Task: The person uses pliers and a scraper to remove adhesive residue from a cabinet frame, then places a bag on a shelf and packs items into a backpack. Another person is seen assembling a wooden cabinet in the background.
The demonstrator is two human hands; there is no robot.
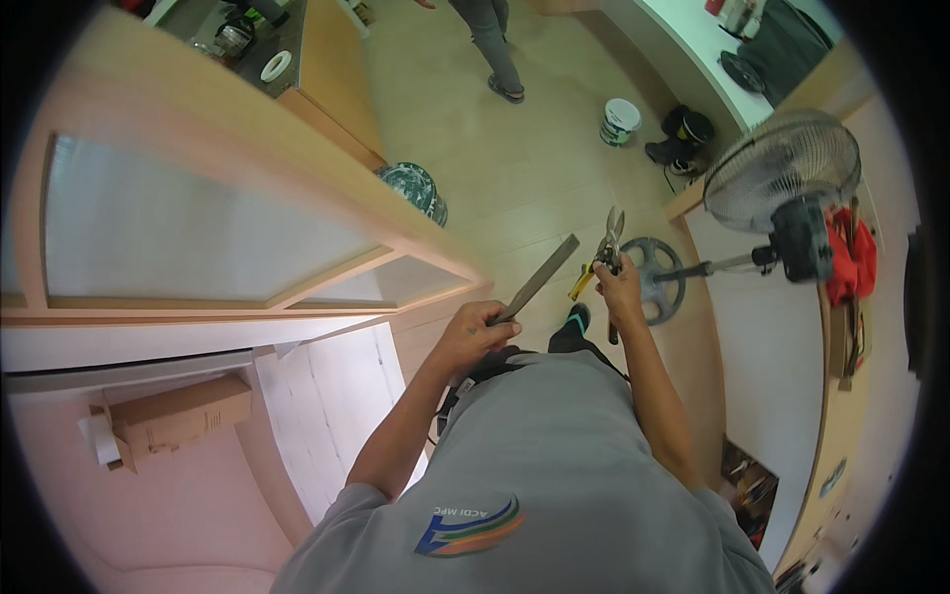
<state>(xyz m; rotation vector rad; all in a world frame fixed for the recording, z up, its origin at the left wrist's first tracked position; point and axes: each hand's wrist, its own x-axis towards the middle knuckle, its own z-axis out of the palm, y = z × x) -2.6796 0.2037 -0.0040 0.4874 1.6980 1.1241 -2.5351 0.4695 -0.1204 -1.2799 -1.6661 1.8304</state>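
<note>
My left hand (473, 339) is closed around one end of a long, flat, grey metal file-like bar (544, 275), which slants up and to the right. Held in my right hand (621, 285) is a pair of snips (612, 232) with its metal jaws pointing away from me. One yellow handle (582, 283) sticks out to the left of my fingers. Below the same hand a dark handle end shows; whether it belongs to the snips or to another tool I cannot tell. The bar and the snips are apart, both in front of my waist.
A wood-framed glazed panel (213, 223) spans my left. At my right stands a pedestal fan (784, 170), its round base (655, 281) close to my right hand. Farther off are a white bucket (620, 121), a green-white bucket (411, 186) and a person's leg (491, 49).
</note>
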